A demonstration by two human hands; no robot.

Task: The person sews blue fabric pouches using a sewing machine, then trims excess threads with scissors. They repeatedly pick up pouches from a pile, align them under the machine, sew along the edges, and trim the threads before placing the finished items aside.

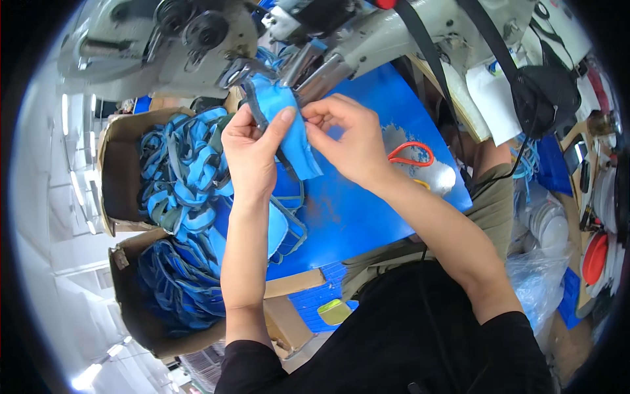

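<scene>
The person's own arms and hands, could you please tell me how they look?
The left hand and right hand are bare, with no glove, ring or watch showing. The forearms are uncovered too, below short black sleeves.

Left hand (254, 148) pinching blue fabric piece (279, 102), thumb on front, dark trim along its left side. Right hand (354, 134) fingertips at piece's right edge; grip unclear. Both hands above blue tabletop (348, 203), just below grey machine (157, 56). Red-handled scissors (430, 155) on table, right of right hand. Left side: upper cardboard box (113, 177) heaped with blue-grey strips (190, 161); lower cardboard box (134, 315), darker blue pieces (177, 282) inside. Black bag (551, 102) upper right.
</scene>
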